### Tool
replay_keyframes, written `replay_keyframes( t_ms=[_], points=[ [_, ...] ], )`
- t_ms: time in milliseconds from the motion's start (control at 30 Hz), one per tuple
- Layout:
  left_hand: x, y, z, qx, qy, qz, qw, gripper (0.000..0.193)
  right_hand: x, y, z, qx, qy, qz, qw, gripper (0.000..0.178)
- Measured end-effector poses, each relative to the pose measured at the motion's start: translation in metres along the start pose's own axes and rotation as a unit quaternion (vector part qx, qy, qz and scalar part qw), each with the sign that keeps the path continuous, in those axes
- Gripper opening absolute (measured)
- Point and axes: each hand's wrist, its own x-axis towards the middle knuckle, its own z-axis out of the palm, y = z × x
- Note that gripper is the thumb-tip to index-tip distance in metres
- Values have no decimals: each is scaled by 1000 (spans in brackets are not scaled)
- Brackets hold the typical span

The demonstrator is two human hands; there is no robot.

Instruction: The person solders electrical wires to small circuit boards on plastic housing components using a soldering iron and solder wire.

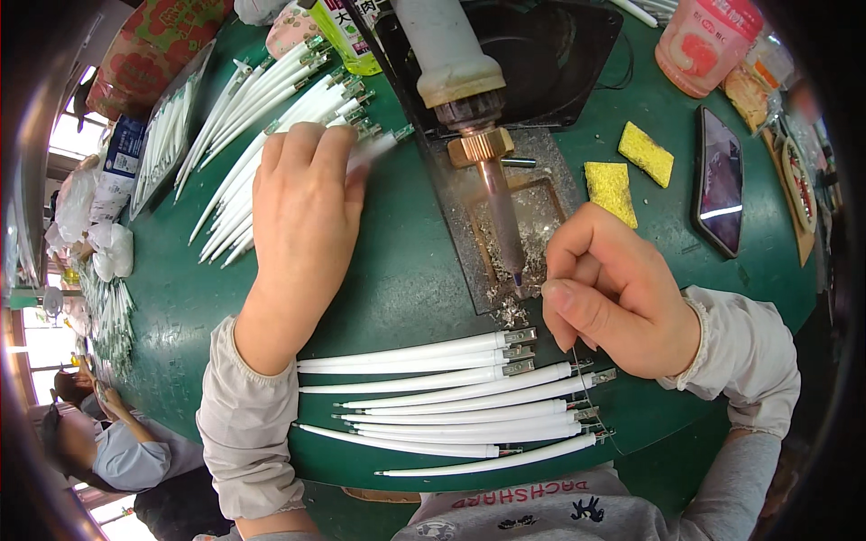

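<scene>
My left hand (305,212) reaches over the far-left pile of slim white stylus tubes (236,203). Between its thumb and fingers is one white stylus tube (372,151), smeared by motion, with a small circuit board at its end. My right hand (622,302) is closed in a pinch on a thin solder wire (591,397), which trails down toward the table edge. Just left of that hand, a soldering iron (502,207) points downward, its tip over a tray of solder scraps (532,221). Nearer me lies a row of white stylus tubes (451,397), board ends facing right.
Two yellow sponges (646,153) and a dark phone (719,180) lie right of the iron. A pink tub (706,45) stands at the back right. A black square frame (541,63) sits behind the iron. Another person (126,451) works at far left.
</scene>
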Motion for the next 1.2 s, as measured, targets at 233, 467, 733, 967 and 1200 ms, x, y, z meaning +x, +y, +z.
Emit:
replay_keyframes(
  t_ms=[233, 467, 733, 967, 1200],
  points=[
    [0, 7, -10, -156, -37, -68, 985, 22, -2, 0, -4, -28, -15, -9, 999, 12],
    [-5, 9, -29, -133, -80, -62, 986, 12, -3, -2, -1, -28, 5, 3, 1000, 14],
    [-7, 51, -70, -540, -386, -192, 723, 15, -5, -11, -5, -61, -32, 36, 997, 24],
    [-10, 58, -69, -644, -422, -297, 564, 18, -4, -5, -5, -110, -52, -34, 992, 17],
    [-15, 61, -66, -662, -409, -311, 546, 14, -6, -4, -4, -92, -47, -27, 994, 13]
  ],
)
